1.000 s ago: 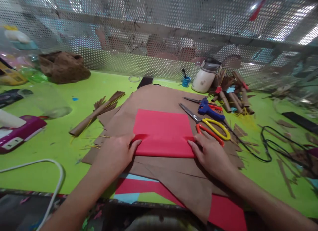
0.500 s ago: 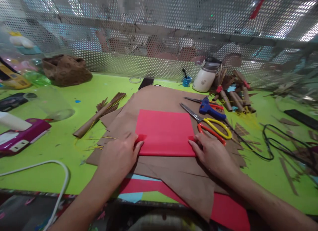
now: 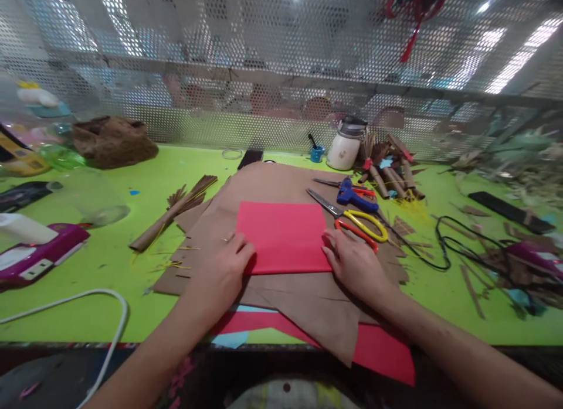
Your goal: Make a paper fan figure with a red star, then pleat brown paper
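A sheet of red paper, with a fold along its near edge, lies on brown paper sheets. My left hand is closed at its lower left corner, thumb and fingers on the edge. At the right edge, my right hand has its fingers bent around the paper's side. Just beyond that hand rest scissors with one yellow and one red handle. A blue glue gun lies behind them, partly over a second pair of red-handled scissors.
Left of the brown sheets lies a rolled brown paper piece with a fanned end. A purple power strip and white cable are at far left. Finished rolls and a white jar stand behind; a black cord runs right.
The view has shifted, so the table items appear farther left. Both hands stay at the red paper's sides; the left fingers now lie more over its corner.
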A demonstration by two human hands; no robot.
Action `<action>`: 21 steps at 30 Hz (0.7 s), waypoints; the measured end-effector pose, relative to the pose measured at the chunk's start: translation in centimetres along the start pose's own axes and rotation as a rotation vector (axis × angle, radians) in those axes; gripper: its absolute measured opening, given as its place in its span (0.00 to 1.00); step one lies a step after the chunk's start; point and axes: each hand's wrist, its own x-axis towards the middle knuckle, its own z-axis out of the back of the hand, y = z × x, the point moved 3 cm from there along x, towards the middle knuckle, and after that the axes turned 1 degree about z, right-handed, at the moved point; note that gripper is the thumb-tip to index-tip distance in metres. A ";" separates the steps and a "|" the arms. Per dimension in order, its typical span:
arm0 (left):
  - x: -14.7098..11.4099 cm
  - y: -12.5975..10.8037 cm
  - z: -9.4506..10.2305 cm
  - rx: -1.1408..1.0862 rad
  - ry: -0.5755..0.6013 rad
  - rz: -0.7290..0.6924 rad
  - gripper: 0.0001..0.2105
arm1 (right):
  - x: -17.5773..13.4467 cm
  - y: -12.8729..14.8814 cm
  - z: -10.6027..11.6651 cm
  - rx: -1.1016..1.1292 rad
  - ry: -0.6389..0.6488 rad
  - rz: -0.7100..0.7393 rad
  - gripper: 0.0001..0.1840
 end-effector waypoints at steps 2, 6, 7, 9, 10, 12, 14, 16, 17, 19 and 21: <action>0.0 -0.3 0.0 -0.012 0.012 -0.038 0.16 | -0.1 -0.1 -0.1 0.003 -0.003 0.018 0.15; -0.2 -1.6 0.4 0.031 -0.053 -0.080 0.14 | -0.3 -0.2 -0.1 0.026 -0.024 0.045 0.16; -0.3 -2.0 0.4 0.035 -0.062 -0.078 0.16 | -0.4 -0.2 -0.2 0.030 -0.028 0.048 0.16; -0.7 -2.9 0.4 0.040 -0.058 -0.050 0.20 | -0.5 -0.2 -0.2 0.026 -0.026 0.055 0.15; -1.0 -3.3 0.4 0.042 -0.047 -0.032 0.21 | -0.5 -0.2 -0.3 0.018 -0.023 0.060 0.15; -1.5 -4.1 0.3 0.047 -0.023 -0.006 0.23 | -0.5 -0.2 -0.4 -0.009 -0.016 0.068 0.15; -2.1 -4.7 0.2 0.040 0.000 0.006 0.25 | -0.6 -0.1 -0.5 -0.038 -0.021 0.080 0.15; -2.4 -5.2 0.1 0.015 0.010 0.005 0.26 | -0.7 -0.1 -0.6 -0.057 -0.030 0.102 0.15; -2.6 -5.3 0.0 -0.001 0.011 0.000 0.27 | -0.8 -0.2 -0.6 -0.058 -0.035 0.115 0.15; -2.8 -5.5 -0.2 -0.030 0.004 -0.008 0.28 | -0.9 -0.2 -0.7 -0.049 -0.041 0.138 0.15; -2.9 -5.5 -0.4 -0.051 -0.007 -0.010 0.29 | -0.9 -0.3 -0.8 -0.036 -0.042 0.148 0.15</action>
